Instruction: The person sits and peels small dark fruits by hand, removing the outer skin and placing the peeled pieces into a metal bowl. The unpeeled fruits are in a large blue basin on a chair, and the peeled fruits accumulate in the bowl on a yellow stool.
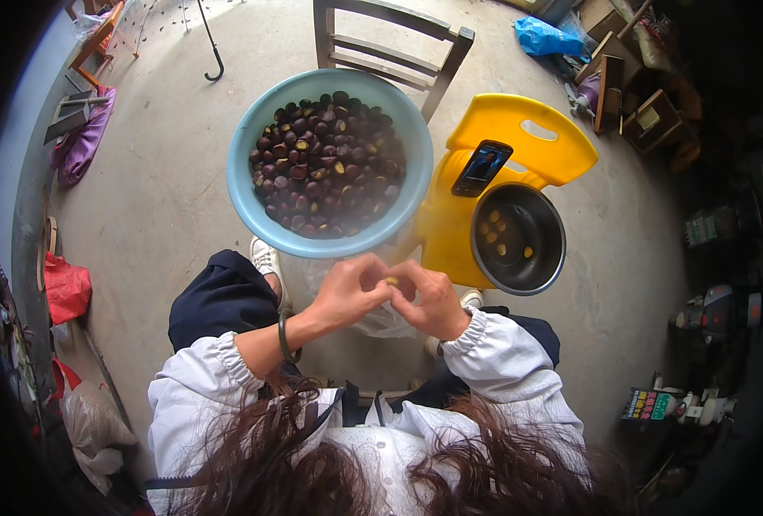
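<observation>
My left hand [349, 287] and my right hand [430, 297] meet at the fingertips, pinching a small yellow chestnut piece [392, 281] between them. Just beyond them, a light blue plastic basin [241, 187] holds many dark brown chestnuts [317, 164], some cut so that yellow flesh shows. To the right, a round dark metal pot [531, 276] holds several peeled yellow chestnuts [501, 249]. The pot rests on a yellow plastic chair [443, 242]. Below my hands hangs a clear plastic bag [385, 322], partly hidden by them.
A smartphone [482, 168] lies on the yellow chair beside the pot. Behind the basin stands a wooden chair [388, 48]. An umbrella handle [214, 68], a red bag [66, 290] and a blue bag [546, 37] are farther out. Wooden boxes [652, 122] sit at upper right.
</observation>
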Available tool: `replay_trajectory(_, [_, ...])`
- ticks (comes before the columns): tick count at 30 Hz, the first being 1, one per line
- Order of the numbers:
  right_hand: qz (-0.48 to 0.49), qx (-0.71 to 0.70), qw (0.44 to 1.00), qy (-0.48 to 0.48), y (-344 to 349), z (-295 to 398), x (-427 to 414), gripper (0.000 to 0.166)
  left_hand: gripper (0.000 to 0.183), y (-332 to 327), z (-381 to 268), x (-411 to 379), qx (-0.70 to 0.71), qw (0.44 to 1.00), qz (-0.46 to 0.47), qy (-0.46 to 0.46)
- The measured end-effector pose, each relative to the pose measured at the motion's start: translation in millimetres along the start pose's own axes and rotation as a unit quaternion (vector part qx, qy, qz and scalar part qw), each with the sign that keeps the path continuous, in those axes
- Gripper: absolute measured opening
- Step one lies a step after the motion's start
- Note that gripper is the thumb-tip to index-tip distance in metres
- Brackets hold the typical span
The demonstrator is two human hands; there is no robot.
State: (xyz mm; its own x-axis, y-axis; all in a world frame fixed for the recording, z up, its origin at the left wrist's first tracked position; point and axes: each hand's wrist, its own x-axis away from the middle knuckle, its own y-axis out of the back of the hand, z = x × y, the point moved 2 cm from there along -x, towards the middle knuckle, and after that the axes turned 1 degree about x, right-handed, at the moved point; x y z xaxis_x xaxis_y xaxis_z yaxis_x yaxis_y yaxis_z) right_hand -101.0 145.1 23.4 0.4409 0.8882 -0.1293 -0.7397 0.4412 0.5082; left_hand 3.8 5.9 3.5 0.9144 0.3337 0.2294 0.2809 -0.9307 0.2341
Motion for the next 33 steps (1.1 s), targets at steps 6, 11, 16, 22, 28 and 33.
replay_trajectory(6, [-0.015,-0.042,0.999,-0.009,-4,0,1,0.021,0.013,-2,4,-3,0.072,0.997,0.004,0.018])
replay_trajectory(11, [-0.035,-0.058,0.998,0.003,-6,1,2,0.022,0.017,-4,-5,-1,0.108,0.994,-0.022,-0.003])
replay_trajectory(16, [-0.049,-0.056,0.997,0.005,-8,2,3,0.021,0.005,-6,-7,0,0.149,0.988,-0.021,0.019])
replay_trajectory(22, [-0.066,-0.104,0.992,0.03,1,13,4,0.02,0.006,2,14,-1,0.164,0.985,-0.038,0.025])
replay_trajectory(28, [-0.045,-0.186,0.98,-0.049,13,1,-3,0.022,0.007,0,-6,6,0.251,0.967,0.043,-0.014])
replay_trajectory(33, [-0.053,-0.187,0.98,-0.038,13,2,-3,0.026,0.01,-1,-4,2,0.219,0.975,0.026,-0.019])
